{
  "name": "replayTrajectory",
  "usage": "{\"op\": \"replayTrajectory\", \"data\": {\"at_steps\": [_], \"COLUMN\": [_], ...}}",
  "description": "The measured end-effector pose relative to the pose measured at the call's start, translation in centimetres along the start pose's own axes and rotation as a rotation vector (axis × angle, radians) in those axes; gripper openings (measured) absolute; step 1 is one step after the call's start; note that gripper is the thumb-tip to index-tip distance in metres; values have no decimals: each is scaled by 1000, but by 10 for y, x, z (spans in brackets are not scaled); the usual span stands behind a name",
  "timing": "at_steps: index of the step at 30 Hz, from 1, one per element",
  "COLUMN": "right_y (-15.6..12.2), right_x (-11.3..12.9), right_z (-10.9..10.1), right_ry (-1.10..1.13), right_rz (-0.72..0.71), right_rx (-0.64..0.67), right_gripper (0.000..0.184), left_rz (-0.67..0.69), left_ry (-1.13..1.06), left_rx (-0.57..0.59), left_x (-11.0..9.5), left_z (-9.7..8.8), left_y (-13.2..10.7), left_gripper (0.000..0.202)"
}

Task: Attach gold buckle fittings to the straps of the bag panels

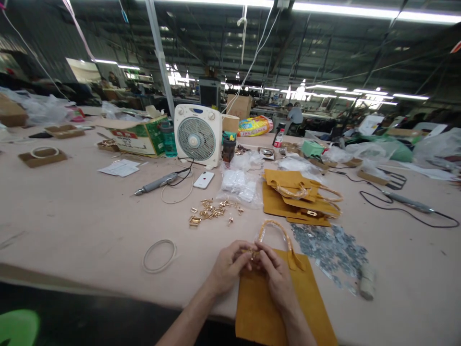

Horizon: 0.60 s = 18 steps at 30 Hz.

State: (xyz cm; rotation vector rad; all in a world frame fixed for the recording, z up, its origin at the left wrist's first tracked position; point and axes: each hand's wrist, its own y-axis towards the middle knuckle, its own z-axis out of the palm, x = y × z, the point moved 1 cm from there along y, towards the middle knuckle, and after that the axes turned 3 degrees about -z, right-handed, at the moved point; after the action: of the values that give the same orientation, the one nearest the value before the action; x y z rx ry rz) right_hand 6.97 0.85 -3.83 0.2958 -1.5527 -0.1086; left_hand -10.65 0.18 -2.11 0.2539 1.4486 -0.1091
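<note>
A mustard-yellow leather bag panel (266, 307) with a wrapped handle (274, 227) lies at the table's near edge. My left hand (227, 269) and my right hand (274, 275) meet over its top edge. Both pinch a small gold metal fitting (253, 253) where the handle joins the panel. A scatter of gold fittings (212, 210) lies just beyond my hands. A stack of matching yellow panels with handles (298, 197) rests to the right of them. Small silver pieces (329, 247) are spread right of my hands.
A white fan (198, 135), a phone (203, 179), an electric screwdriver (154, 184) and bags of parts (239, 185) sit mid-table. A white ring (159, 255) lies to my left. A second corded tool (408, 202) lies right. A cardboard box (139, 136) stands behind. A person sits far off.
</note>
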Motion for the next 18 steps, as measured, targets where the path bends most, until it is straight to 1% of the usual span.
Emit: {"op": "replayTrajectory", "data": {"at_steps": [2,5,8,10,12,14,16,18], "right_y": [-1,-1,0,0,0,1,2,3], "right_x": [6,15,20,20,19,15,11,8], "right_z": [0,2,5,7,7,7,6,4], "right_ry": [-90,-138,-142,-140,-138,-138,-138,-142], "right_rz": [-71,-150,-163,-165,-167,-163,-154,-147], "right_rx": [-14,58,110,115,103,74,25,-25], "right_gripper": [33,27,24,20,16,14,14,14], "left_rz": [-18,-40,-56,-88,-129,-143,-113,-64], "left_ry": [-30,-23,-34,-122,-224,-260,-247,-192], "left_rx": [22,72,96,90,59,26,23,38], "left_x": [-2,-6,-6,-4,0,2,2,2], "left_z": [-3,-7,-10,-11,-12,-11,-9,-5], "left_y": [1,2,3,3,4,4,4,3], "left_gripper": [32,35,35,37,42,40,36,36]}}
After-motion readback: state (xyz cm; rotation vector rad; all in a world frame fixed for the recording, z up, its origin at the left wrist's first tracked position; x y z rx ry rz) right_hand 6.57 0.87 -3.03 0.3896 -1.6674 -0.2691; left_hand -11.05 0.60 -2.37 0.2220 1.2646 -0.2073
